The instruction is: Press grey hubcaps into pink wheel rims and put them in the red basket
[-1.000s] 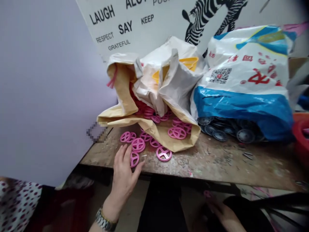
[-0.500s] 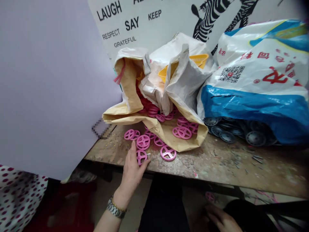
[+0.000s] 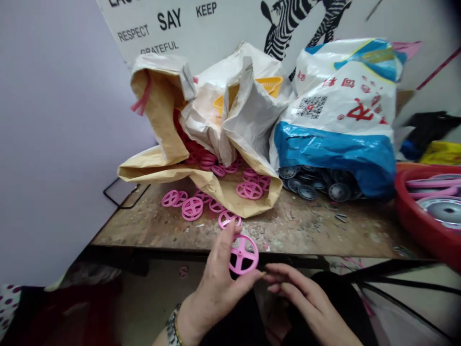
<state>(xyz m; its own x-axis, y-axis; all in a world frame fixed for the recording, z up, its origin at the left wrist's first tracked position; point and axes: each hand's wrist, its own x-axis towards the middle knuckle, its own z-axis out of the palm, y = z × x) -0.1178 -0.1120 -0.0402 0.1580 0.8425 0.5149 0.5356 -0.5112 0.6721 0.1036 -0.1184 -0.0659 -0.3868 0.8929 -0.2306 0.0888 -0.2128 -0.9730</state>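
My left hand, with a metal watch on the wrist, grips a pink spoked plastic wheel between thumb and fingers, above the table's front edge. Close to the left thumb tip is my right hand, its fingers drawn together; anything in them is too small or hidden to name. Several more pink wheels lie on the wooden table, some stacked. Others spill from the mouth of an open paper-lined sack.
A yellow basket shows behind the sack's folds. Rightward, a blue-and-white bag lies with grey wheels at its mouth. A red basin holds pink and silver parts. A black wire frame juts out at left.
My left hand has lifted a pink wheel off the table and moved it right, towards my body. My right hand has come up beside it. The view has shifted right.
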